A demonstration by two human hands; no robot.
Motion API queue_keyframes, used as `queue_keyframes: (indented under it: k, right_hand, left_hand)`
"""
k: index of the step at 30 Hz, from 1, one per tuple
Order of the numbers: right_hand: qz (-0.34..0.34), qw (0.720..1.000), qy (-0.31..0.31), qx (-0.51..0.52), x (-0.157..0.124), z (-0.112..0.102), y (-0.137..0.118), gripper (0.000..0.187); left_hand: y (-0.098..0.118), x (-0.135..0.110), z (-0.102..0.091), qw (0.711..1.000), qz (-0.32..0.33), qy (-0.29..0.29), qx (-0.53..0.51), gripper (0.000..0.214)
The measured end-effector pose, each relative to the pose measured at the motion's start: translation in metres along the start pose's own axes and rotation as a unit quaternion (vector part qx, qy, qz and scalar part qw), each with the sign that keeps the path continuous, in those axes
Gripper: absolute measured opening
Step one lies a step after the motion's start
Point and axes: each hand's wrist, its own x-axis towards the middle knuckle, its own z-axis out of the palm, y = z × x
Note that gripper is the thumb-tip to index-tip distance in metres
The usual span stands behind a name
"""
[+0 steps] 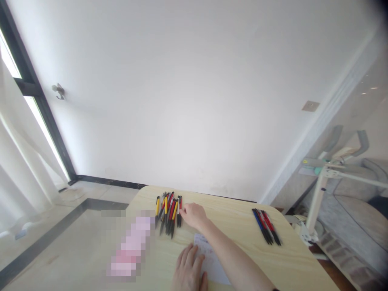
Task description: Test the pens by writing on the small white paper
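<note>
My right hand [195,215] reaches across to the right side of a pile of pens [166,212]. Its fingers are curled, and the fingertips close over the red pen [181,200] at the pile's right edge. Black, red, yellow and silvery pens overlap in that pile, mostly pointing toward me. Flat on a sheet of paper [216,266] with small printed marks rests my left hand [189,266], fingers stretched out and nothing in its grasp. My right forearm crosses above the paper and hides part of it.
Several blue, red and black pens [266,227] lie side by side at the right of the pale wooden table [242,242]. A pixelated pink item [131,248] is at the left edge. Behind stands a white wall [194,101]; exercise equipment [317,202] is to the right.
</note>
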Motion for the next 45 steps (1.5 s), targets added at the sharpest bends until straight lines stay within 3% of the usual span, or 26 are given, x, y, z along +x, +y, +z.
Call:
queue_keyframes:
  k: [9,17,27,38,45]
  right_hand:
    - [0.011,1.000,-0.014,0.012,0.004,0.006,-0.004,0.039]
    - [0.019,0.999,-0.024,0.018,0.006,0.007,-0.008,0.042]
    - [0.044,0.997,-0.054,0.044,0.016,0.007,-0.007,0.038]
    - [0.079,0.991,-0.085,0.071,0.023,0.003,-0.006,0.041]
    - [0.096,0.987,-0.108,0.072,0.022,-0.006,-0.006,0.031]
  left_hand:
    - [0.004,-0.003,0.008,0.998,-0.044,0.036,-0.037,0.031]
    - [-0.001,0.000,-0.002,1.000,0.001,-0.010,-0.019,0.038]
    - [0.003,0.002,-0.008,0.998,-0.029,-0.029,-0.038,0.047]
    - [0.003,0.003,-0.009,0.999,-0.019,-0.021,-0.043,0.047]
    - [-0.001,0.001,-0.008,0.998,-0.012,-0.042,-0.040,0.046]
